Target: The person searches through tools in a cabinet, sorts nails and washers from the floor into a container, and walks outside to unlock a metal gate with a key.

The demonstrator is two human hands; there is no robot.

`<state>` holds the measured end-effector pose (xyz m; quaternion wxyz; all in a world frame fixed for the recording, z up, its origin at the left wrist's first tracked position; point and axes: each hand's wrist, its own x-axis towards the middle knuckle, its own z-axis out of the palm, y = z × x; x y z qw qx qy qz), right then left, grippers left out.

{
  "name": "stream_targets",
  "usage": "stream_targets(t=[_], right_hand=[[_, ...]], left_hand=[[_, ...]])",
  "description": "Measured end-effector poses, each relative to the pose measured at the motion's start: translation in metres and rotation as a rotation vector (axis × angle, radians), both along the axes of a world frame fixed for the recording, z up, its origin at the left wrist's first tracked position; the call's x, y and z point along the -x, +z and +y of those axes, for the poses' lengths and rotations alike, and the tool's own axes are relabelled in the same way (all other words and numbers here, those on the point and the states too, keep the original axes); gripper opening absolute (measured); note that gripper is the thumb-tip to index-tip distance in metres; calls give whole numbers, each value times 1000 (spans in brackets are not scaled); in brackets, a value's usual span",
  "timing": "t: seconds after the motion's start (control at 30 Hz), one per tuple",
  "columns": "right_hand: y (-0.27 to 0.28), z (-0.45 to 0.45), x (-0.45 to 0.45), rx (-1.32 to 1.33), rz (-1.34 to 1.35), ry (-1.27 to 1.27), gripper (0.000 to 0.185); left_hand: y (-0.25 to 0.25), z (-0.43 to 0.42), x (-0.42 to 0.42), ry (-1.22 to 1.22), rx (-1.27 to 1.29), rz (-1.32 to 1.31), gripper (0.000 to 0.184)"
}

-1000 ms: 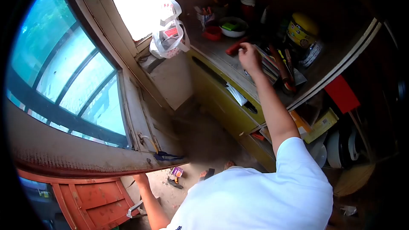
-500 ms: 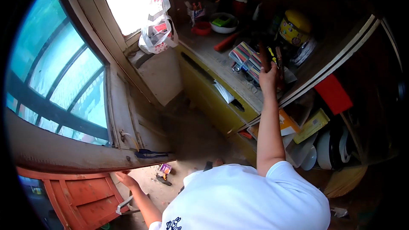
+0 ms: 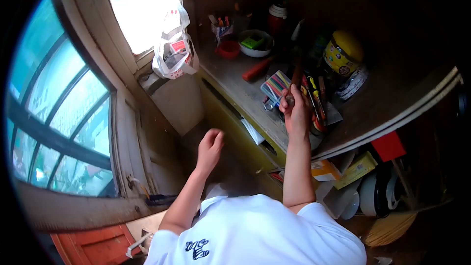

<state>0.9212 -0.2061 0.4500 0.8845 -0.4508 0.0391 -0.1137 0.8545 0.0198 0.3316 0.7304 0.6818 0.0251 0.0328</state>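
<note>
Over the worktop (image 3: pixel 223 71), we grip a brown wooden handle (image 3: pixel 297 74) in our right hand (image 3: pixel 297 110), the fingers wrapped around its near end while the shaft points away from us, its far end lost in shadow. Just left of the shaft lies a pack of coloured sticks (image 3: pixel 276 84), and to its right we see a screwdriver with a yellow handle (image 3: pixel 313 84) among hand tools too dim to name. A red tube-shaped thing (image 3: pixel 256 70) lies a little farther left, near a white bowl (image 3: pixel 267 53) with a bright green item (image 3: pixel 252 42) in it; a small red bowl (image 3: pixel 228 49) sits just beside that bowl. On the far right stands a yellow tub (image 3: pixel 343 51). Our left hand (image 3: pixel 211 143) hangs in the air by the olive cabinet front (image 3: pixel 233 125), well apart from the right, its fingers curled into a narrow, loose fist; beyond it a white plastic bag (image 3: pixel 174 64) is near the bright window (image 3: pixel 140 10)
</note>
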Motion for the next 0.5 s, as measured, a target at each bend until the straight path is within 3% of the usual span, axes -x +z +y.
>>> stream_targets(t=[0.1, 0.17, 0.3, 0.43, 0.5], right_hand=[[16, 14, -18, -11, -28, 0, 17], [1, 21, -62, 163, 76, -137, 16], [-13, 51, -118, 75, 99, -219, 19], [-11, 72, -131, 290, 229, -69, 28], [-3, 70, -119, 567, 200, -56, 27]], left_hand=[[19, -15, -83, -162, -42, -161, 18], [38, -24, -117, -252, 5, -139, 17], [48, -35, -156, -347, 76, -116, 16], [35, -40, -177, -460, 7, 0, 21], [34, -45, -181, -529, 41, 67, 28]])
